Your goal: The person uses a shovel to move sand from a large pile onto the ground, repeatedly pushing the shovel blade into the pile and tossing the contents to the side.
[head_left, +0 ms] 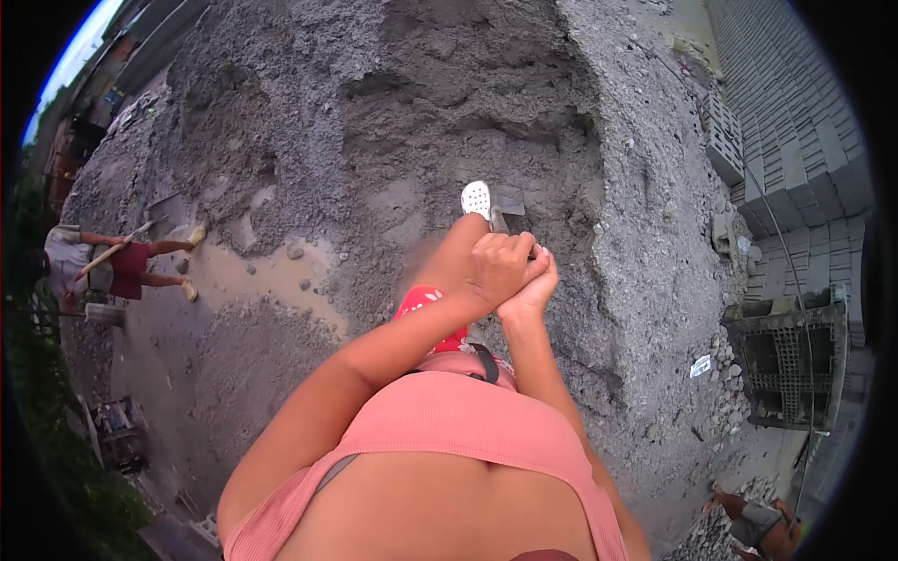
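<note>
Both my hands are closed together in front of me, at the top of a shovel (499, 222). My left hand (501, 269) lies over the grip, with its fingers curled. Tucked against it is my right hand (535, 286), also closed; the grip itself is hidden between them. The shovel's shaft runs away from me to a grey blade (508, 199) at the foot of the dug gravel pile (468, 112). Beside the blade is my foot in a white clog (476, 198); whether it touches the metal I cannot tell.
At the left, another person (126, 266) holds a long-handled tool near a muddy puddle (267, 280). Stacked grey concrete blocks (795, 159) line the right side, above a crate-like block frame (790, 360). A further person (760, 524) is at the lower right.
</note>
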Available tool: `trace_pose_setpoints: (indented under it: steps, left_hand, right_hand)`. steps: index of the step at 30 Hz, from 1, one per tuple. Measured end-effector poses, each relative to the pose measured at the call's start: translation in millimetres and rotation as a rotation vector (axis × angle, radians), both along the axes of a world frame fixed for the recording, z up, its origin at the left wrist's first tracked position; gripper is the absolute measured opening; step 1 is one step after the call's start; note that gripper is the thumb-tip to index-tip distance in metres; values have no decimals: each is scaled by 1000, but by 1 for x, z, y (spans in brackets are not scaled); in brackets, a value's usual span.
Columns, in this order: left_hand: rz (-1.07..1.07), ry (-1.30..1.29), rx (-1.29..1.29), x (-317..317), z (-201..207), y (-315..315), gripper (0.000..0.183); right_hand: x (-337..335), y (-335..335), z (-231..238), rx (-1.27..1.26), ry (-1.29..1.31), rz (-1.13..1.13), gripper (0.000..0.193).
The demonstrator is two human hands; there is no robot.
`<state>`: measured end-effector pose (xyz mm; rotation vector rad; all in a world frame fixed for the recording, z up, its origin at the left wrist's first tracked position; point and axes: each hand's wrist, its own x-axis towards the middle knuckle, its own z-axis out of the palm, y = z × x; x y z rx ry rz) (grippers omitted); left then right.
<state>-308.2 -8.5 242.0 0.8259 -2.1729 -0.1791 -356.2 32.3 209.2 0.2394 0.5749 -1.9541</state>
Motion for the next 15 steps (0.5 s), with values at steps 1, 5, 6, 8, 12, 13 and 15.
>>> trace_pose_setpoints:
  steps: [1, 5, 6, 8, 12, 13, 15]
  left_hand:
    - [11, -42, 9, 4, -5, -3, 18]
    - [-52, -55, 18, -31, -25, -27, 23]
    - [-38, -70, 39, -43, -35, -38, 24]
    - [-20, -103, 89, -67, -70, -56, 25]
    - [-30, -154, 55, -127, -79, -77, 28]
    - [-40, -153, 72, -135, -77, -78, 28]
    - [-57, -150, 104, -141, -76, -74, 27]
  right_hand:
    - [-4, -11, -8, -18, 41, 39, 24]
    - [-29, -31, -39, -6, 79, 111, 29]
    - [-43, -39, -43, -9, 98, 119, 31]
    - [-77, -61, -72, -11, 65, 93, 31]
    - [-147, -80, -96, -215, 239, 227, 26]
    - [-160, -80, -101, -219, 231, 210, 26]
    - [-161, -74, -106, -178, 173, 135, 26]
